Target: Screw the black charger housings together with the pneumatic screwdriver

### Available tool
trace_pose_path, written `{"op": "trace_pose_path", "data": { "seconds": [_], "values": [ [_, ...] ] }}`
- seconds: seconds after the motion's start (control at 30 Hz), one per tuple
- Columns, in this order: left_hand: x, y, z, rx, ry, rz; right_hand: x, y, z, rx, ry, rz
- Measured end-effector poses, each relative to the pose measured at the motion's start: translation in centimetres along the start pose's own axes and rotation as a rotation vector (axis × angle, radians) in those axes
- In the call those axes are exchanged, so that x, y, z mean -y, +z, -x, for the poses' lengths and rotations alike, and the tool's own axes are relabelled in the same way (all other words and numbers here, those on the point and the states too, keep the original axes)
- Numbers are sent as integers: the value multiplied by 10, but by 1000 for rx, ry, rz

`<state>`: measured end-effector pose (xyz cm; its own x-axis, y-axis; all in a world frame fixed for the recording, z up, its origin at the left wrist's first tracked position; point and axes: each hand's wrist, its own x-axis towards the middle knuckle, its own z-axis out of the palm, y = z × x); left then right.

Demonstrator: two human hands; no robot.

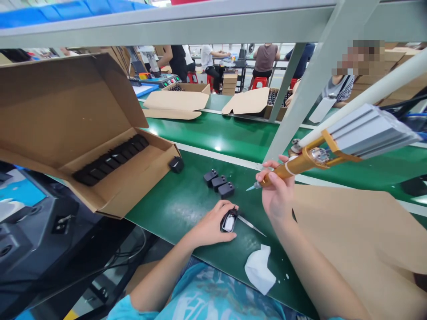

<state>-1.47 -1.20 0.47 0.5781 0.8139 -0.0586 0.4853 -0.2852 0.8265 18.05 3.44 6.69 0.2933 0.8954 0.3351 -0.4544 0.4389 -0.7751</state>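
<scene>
My left hand (216, 226) rests on the green work surface, its fingers closed round a small black plastic housing (229, 221) whose open side shows a white part inside. My right hand (278, 191) grips an orange-brown glue dispensing gun (293, 168). Its pale blue needle tip (251, 188) points left and down, above the surface and apart from the housing. Beside the left hand lies a thin tool with a pale handle (250, 224). Beyond that hand, a few black plastic housings (219, 183) stand in a row.
An open cardboard box (133, 191) with a row of black parts stands at left; one black piece (176, 164) sits by its corner. A white paper piece (260, 271) lies near my body. Flat cardboard (350, 222) covers the right. A slanted metal post (293, 111) rises ahead. Co-workers sit beyond.
</scene>
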Motion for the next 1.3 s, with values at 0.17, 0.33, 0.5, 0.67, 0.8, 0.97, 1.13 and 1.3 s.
{"op": "trace_pose_path", "data": {
  "seconds": [0.17,0.33,0.5,0.67,0.8,0.97,1.13,1.3],
  "values": [
    [4,11,13,-148,-25,-17,6,4,15,92,42,-36],
    [4,18,17,-217,-71,-37,9,5,28,203,51,-76],
    [-5,6,13,-37,12,-64,7,6,31,238,57,-61],
    [-6,-7,-3,159,70,-55,6,5,28,195,45,-51],
    [-8,-2,-1,110,21,-78,8,5,27,181,55,-55],
    [-6,12,17,-106,-29,-104,9,8,31,233,72,-94],
    [2,27,24,-236,-108,-102,11,12,38,290,58,-125],
    [5,29,24,-348,-202,-132,14,15,43,311,55,-108]
  ]
}}
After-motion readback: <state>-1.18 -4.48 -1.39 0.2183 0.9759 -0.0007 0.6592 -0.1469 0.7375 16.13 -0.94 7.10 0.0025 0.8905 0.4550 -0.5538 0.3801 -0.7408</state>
